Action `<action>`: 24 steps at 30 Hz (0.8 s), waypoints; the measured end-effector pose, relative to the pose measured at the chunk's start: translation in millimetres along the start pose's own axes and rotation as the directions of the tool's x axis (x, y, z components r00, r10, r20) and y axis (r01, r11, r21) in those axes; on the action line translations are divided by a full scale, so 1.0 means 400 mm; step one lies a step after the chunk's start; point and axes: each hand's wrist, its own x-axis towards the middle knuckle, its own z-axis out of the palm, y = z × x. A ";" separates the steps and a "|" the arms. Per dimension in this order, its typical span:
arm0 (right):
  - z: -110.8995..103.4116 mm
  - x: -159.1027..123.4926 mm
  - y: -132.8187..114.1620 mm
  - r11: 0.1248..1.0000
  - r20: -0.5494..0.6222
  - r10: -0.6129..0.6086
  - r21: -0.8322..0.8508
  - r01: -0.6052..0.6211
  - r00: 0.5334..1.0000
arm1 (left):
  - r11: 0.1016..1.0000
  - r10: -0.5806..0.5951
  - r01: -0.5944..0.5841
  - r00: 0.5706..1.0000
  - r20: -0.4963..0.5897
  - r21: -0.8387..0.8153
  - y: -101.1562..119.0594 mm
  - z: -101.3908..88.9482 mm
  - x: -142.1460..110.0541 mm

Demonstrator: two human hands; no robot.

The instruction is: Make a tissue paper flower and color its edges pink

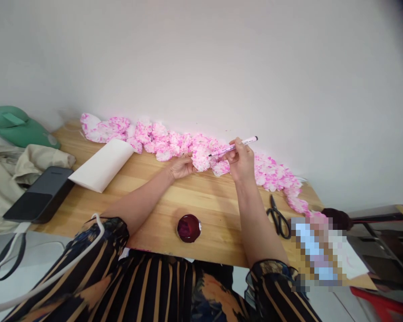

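My left hand is closed on the edge of a pink-and-white flower with ruffled petals, which looks like paper. In my right hand is a slim marker pen, slanted with its dark tip at the petals. Whether the tip touches them I cannot tell. Behind both hands a long row of similar pink-and-white flowers runs along the wall. A round dark-red container stands on the wooden table in front of me. Black-handled scissors lie right of my right forearm.
To the left are a folded white paper, a black power bank with a white cable, a beige cloth and a green bottle-like object. A blurred-out item and a white sheet lie at the right.
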 end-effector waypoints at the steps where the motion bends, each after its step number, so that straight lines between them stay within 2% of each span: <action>1: 0.000 0.001 0.001 1.000 0.000 -0.004 -0.018 0.004 1.000 | 1.000 0.001 -0.001 1.000 -0.003 -0.001 -0.001 -0.001 0.001; 4: 0.003 0.000 0.000 0.996 -0.002 0.019 -0.087 -0.019 1.000 | 0.999 0.022 -0.022 1.000 -0.018 -0.025 -0.003 -0.004 0.003; 9: 0.005 -0.004 -0.011 1.000 0.015 -0.011 0.010 0.011 1.000 | 1.000 -0.013 0.013 1.000 -0.008 -0.018 -0.002 -0.008 0.003; 13: 0.007 -0.005 -0.009 0.996 0.023 0.015 -0.092 -0.013 1.000 | 1.000 0.006 -0.006 1.000 -0.017 -0.020 -0.003 -0.007 0.003; 18: 0.006 -0.004 -0.015 1.000 0.017 -0.003 0.027 0.002 1.000 | 1.000 -0.017 0.017 1.000 0.007 0.004 -0.007 -0.009 0.007; 22: 0.005 -0.005 -0.011 0.995 0.026 0.002 -0.103 0.001 1.000 | 1.000 -0.030 0.029 0.999 0.022 0.010 -0.006 -0.011 0.006; 24: 0.004 -0.004 -0.007 0.994 0.012 0.002 -0.112 -0.001 1.000 | 0.999 -0.041 0.041 0.999 0.011 0.004 -0.006 -0.010 0.004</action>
